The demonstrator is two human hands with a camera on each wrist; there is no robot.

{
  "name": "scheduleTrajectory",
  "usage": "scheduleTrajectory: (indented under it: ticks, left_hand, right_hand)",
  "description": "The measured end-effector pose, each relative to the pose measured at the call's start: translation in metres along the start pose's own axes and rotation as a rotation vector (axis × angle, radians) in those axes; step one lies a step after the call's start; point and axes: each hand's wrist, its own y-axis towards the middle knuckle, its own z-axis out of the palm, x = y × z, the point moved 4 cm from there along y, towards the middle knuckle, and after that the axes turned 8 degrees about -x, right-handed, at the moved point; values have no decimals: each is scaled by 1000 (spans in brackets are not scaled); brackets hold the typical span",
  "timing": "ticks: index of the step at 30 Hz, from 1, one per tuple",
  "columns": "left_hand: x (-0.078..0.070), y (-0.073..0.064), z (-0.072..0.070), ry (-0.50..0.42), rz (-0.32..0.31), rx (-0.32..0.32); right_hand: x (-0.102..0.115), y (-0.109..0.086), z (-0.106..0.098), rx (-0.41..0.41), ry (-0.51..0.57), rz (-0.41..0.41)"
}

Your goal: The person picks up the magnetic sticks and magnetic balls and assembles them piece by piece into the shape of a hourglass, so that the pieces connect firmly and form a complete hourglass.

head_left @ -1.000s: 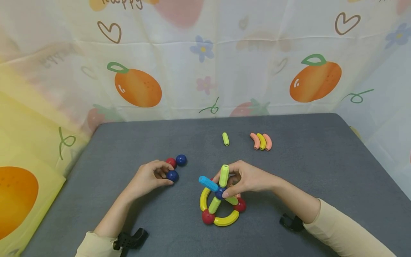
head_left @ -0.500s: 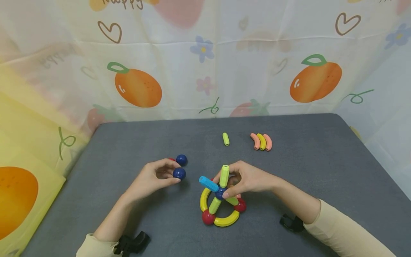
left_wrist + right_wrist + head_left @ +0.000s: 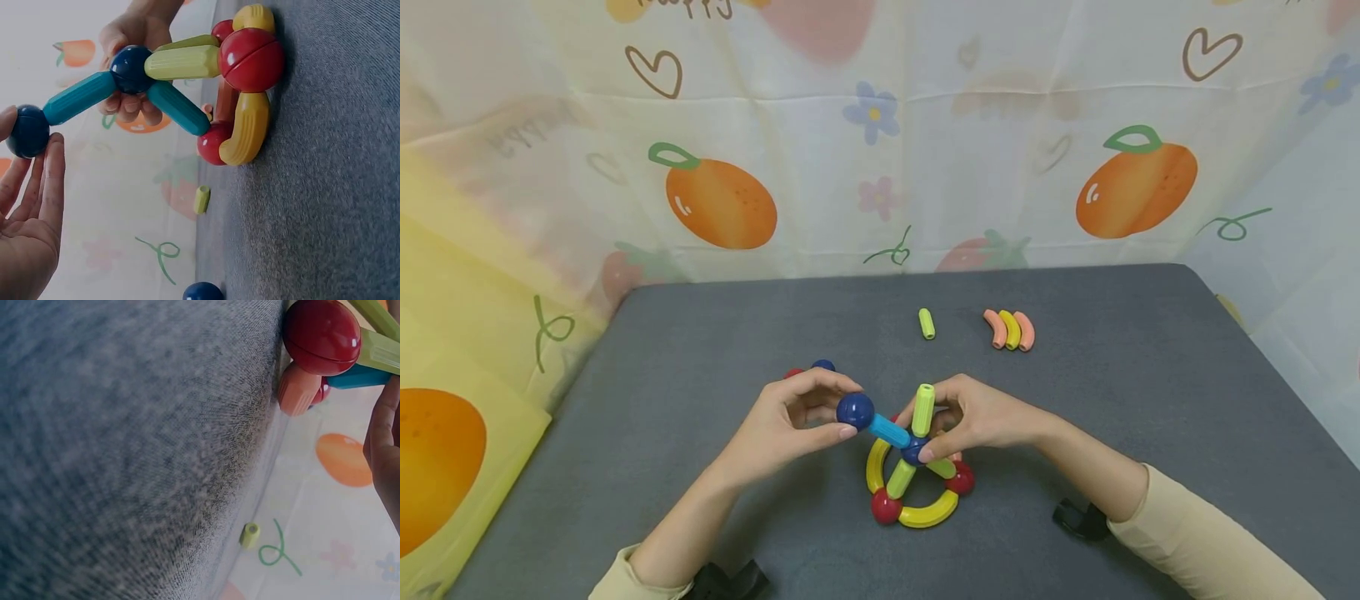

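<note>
Patterned cloth (image 3: 820, 167) hangs behind a dark grey tabletop (image 3: 1097, 367). From the head, the left hand (image 3: 767, 429) pinches a blue ball (image 3: 855, 411) between thumb and fingertips, at the free end of a blue rod (image 3: 890, 431). The right hand (image 3: 981, 417) has its fingers clamped on the hub ball (image 3: 913, 451) of a toy frame, a lime rod (image 3: 923, 410) rising beside them. Below those fingers sits the base, with yellow curved bars (image 3: 929, 512) between red balls (image 3: 887, 506). I judge the step in hand to be capping the blue rod; the next move seems to call for seating the ball firmly, then releasing it without tugging the hub. Beyond the right fingers lie a loose green rod (image 3: 927, 323) and three curved pieces (image 3: 1010, 331).

At the left wrist, the blue ball appears to meet the tilted rod, thumb and fingers on opposite sides of it. Its finish is dark and glossy. Past the fingertips, a second blue rod (image 3: 179, 108) slopes from the hub towards the base; the rods are ridged.

At the right wrist, a peach bar (image 3: 299, 389) shows near the fingers, whose grip I cannot tell from here.
</note>
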Motion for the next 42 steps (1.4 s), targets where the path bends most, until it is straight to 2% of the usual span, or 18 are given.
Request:
scheduleTrajectory:
  ticks: [17, 27, 37, 40, 42]
  left_hand:
    - [3, -4, 6, -26, -12, -46]
    - [5, -3, 7, -56, -5, -40]
    - [5, -5, 8, -99, -50, -38]
    - [5, -6, 5, -99, -40, -29]
    - [5, -6, 2, -99, -11, -13]
  right_hand:
    - [2, 7, 5, -15, 23, -2]
    - [0, 8, 5, -23, 58, 13]
    - [0, 9, 6, -29, 64, 16]
    - [-1, 8, 6, -42, 63, 10]
    - [-1, 8, 6, -45, 66, 6]
